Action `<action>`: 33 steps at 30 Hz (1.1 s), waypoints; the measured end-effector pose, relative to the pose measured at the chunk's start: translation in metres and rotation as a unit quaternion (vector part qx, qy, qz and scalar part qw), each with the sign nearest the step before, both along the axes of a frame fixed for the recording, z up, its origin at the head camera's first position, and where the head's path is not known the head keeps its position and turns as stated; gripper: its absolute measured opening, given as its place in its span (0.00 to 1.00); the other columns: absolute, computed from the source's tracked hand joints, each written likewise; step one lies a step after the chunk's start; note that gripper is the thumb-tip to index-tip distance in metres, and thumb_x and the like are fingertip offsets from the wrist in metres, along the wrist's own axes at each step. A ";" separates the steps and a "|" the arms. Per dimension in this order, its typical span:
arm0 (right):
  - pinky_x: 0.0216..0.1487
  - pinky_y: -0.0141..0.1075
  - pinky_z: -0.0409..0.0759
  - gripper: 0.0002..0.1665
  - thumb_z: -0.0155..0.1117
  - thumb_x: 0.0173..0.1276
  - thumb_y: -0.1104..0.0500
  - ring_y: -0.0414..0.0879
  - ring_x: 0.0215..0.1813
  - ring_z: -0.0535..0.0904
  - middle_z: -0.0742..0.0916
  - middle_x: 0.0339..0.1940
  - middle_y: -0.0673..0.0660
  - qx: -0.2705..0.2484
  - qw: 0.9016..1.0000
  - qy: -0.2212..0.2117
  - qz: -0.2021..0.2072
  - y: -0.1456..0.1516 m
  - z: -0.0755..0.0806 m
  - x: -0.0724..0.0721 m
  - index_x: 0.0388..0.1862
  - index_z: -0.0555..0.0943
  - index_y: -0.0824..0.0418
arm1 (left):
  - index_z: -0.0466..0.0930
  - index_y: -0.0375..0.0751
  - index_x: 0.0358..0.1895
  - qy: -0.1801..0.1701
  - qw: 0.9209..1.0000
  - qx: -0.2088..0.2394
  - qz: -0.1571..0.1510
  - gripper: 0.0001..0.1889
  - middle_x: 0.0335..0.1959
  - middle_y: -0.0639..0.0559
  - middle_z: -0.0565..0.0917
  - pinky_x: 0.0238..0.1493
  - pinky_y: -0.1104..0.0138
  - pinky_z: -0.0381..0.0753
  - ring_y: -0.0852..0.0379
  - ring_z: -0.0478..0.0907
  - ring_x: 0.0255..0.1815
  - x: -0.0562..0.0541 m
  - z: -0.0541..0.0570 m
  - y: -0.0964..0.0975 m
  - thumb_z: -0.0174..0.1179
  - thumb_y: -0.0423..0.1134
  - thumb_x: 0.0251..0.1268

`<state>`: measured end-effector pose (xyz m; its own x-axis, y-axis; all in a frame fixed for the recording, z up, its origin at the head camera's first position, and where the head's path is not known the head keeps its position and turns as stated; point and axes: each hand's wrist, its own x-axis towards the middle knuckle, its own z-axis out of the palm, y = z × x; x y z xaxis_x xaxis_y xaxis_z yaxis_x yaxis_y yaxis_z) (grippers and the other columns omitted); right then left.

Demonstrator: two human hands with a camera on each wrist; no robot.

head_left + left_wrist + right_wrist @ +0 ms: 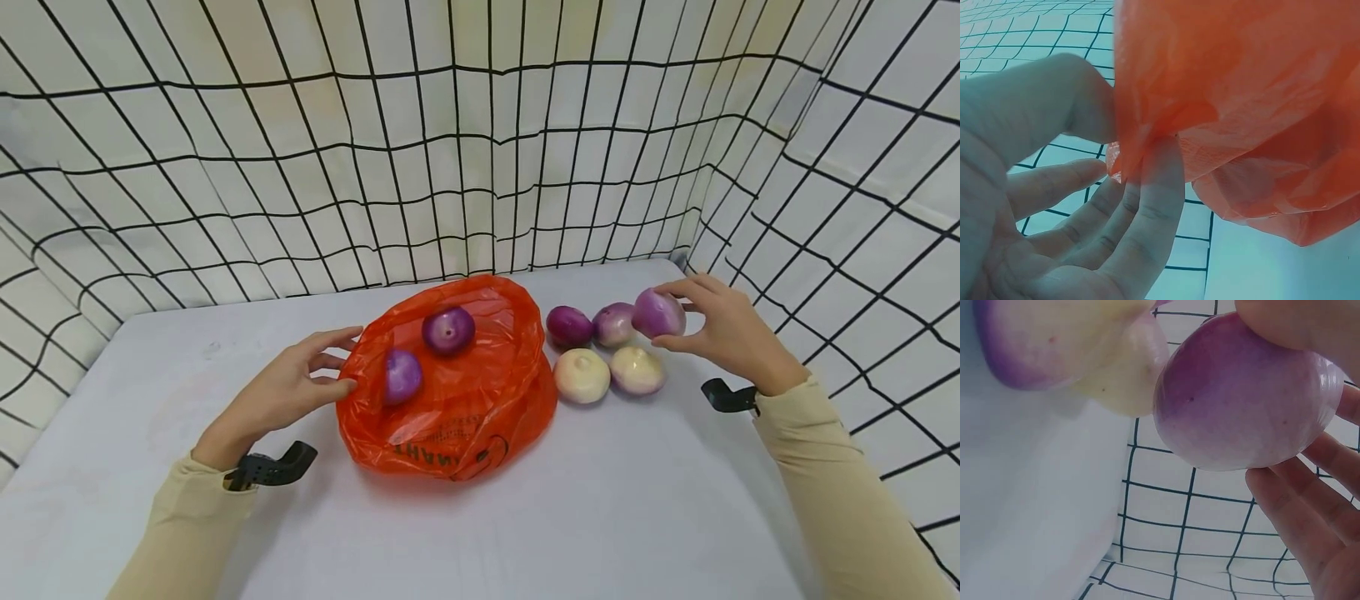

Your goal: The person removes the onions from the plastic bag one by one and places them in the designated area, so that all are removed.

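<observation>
My left hand (288, 387) pinches the left rim of a red plastic bag (480, 417), thumb and fingers on the film in the left wrist view. The bag's mouth faces up, and two purple onions show inside, one at the back (448, 331) and one at the left (403, 377). At the right, my right hand (723, 333) grips a purple-and-white onion (1241, 400) between thumb and fingers. Beside the bag lie a dark purple onion (569, 327), a lighter purple onion (614, 324) and two pale onions (581, 376), close together.
Everything lies on a white table (615, 500). White cloth with a black grid (420, 167) stands along the back and the right side, close to my right arm. A black strap device (273, 467) sits on each wrist.
</observation>
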<state>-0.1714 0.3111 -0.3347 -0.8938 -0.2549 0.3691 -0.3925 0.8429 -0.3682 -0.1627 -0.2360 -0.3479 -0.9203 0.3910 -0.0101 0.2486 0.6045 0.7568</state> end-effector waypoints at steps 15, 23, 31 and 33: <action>0.57 0.54 0.85 0.40 0.88 0.48 0.60 0.55 0.56 0.84 0.84 0.57 0.59 -0.021 1.000 0.006 -0.006 0.014 -0.021 -0.002 0.62 0.81 0.59 | 0.61 0.43 0.81 0.008 1.000 0.003 -0.008 0.37 0.70 0.37 0.73 0.51 0.59 0.91 0.37 0.79 0.66 0.001 0.001 0.001 0.65 0.39 0.71; 0.55 0.55 0.85 0.40 0.87 0.51 0.57 0.56 0.55 0.84 0.84 0.56 0.59 -0.014 1.000 0.002 -0.007 0.023 -0.028 0.000 0.63 0.80 0.60 | 0.60 0.44 0.81 0.006 1.000 -0.001 -0.006 0.38 0.71 0.37 0.73 0.51 0.57 0.91 0.36 0.78 0.67 0.000 0.002 0.002 0.65 0.39 0.71; 0.55 0.55 0.85 0.40 0.87 0.51 0.54 0.55 0.55 0.83 0.84 0.56 0.58 -0.018 1.000 -0.004 -0.011 0.027 -0.035 -0.003 0.63 0.81 0.59 | 0.60 0.42 0.81 0.005 1.000 -0.001 -0.004 0.38 0.71 0.37 0.73 0.52 0.58 0.90 0.36 0.78 0.67 0.001 0.003 0.002 0.65 0.39 0.71; 0.55 0.56 0.85 0.40 0.87 0.51 0.53 0.56 0.56 0.83 0.84 0.57 0.58 -0.019 1.000 -0.008 -0.009 0.028 -0.037 -0.005 0.63 0.81 0.59 | 0.60 0.43 0.81 0.003 1.000 -0.004 0.001 0.38 0.71 0.37 0.73 0.52 0.57 0.90 0.36 0.78 0.67 0.002 0.004 0.002 0.65 0.39 0.72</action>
